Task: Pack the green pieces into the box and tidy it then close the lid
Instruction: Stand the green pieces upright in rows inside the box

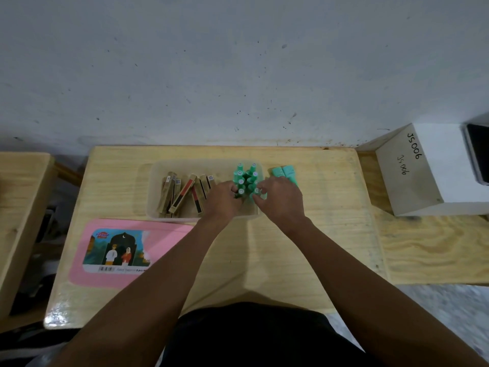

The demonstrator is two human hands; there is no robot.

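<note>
Now standing green pieces [244, 178] upright in the box [156, 192].
Left hand [223, 198] and right hand [279, 198] each pinch one; best keep rows tight, upright.

A translucent box [153, 197] is sitting on the wooden worktop [317, 234], holding tan cartons [182, 194] leaning in its left half and upright green pieces [244, 178] clustered in its right half. The left hand [223, 198] and the right hand [280, 198] are both reaching into the box, their fingers [260, 190] curling around the nearest green pieces. Two more green pieces [283, 172] are lying outside, just beside the box's right wall. The pink lid [164, 234] is lying flat on the worktop just in front of the box.
</note>
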